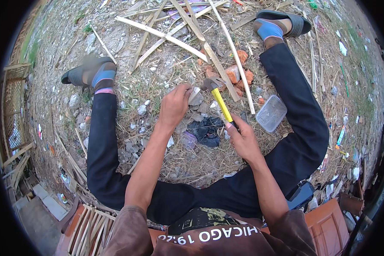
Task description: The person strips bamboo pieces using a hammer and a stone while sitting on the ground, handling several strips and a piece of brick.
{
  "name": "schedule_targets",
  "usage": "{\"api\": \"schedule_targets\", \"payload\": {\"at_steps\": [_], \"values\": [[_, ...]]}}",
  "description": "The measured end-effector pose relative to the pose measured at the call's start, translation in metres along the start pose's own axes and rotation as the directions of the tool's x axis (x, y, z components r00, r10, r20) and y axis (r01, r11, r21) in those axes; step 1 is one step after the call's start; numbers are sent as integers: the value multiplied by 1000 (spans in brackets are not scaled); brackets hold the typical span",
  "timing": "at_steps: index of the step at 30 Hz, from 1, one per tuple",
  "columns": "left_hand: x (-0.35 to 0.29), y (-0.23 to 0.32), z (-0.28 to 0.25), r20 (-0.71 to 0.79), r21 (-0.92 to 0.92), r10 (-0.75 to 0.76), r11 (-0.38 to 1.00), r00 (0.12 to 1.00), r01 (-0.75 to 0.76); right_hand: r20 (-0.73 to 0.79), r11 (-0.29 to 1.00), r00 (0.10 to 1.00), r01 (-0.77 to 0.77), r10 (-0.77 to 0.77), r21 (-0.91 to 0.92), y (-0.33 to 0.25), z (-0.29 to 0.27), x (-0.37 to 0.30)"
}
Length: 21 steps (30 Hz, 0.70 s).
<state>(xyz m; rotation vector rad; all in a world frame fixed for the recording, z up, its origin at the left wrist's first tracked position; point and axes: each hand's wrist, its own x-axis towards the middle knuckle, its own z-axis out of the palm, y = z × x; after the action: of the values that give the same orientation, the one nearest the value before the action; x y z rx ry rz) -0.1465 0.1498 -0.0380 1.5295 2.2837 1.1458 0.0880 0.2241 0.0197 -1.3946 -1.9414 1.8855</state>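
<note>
My right hand (244, 138) is wrapped round the dark lower end of a claw hammer (221, 105) with a yellow handle. The hammer's metal head is over the ground, just right of my left fingertips. My left hand (175, 106) is closed, thumb and fingers pinched together beside a grey stone (195, 97). Whatever may be between those fingers is too small or hidden to make out. A crumpled black plastic bag (206, 131) lies between my forearms. Broken orange brick pieces (233, 74) lie just beyond the hammer head.
Long thin wooden strips (166, 37) lie crossed at the far side. A clear plastic container (271, 113) rests by my right leg. My sandalled feet stand either side on dry grass and rubble. A slatted wooden stack (89, 230) is at the lower left, a reddish-brown panel (328, 228) at the lower right.
</note>
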Motion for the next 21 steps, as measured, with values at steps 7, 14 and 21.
{"api": "schedule_targets", "payload": {"at_steps": [7, 14, 21], "values": [[-3, -1, 3, -29, -4, 41, 999, 999, -41, 31, 1000, 999, -11, 12, -18, 3, 1, 2], [-9, -2, 10, -37, -139, -21, 990, 999, 16, 27, 1000, 999, -17, 17, -17, 4, 1, 2], [-15, -4, 16, -74, -235, -190, 957, 979, 168, 39, 998, 998, -57, 58, -30, 1, 1, 3]]}}
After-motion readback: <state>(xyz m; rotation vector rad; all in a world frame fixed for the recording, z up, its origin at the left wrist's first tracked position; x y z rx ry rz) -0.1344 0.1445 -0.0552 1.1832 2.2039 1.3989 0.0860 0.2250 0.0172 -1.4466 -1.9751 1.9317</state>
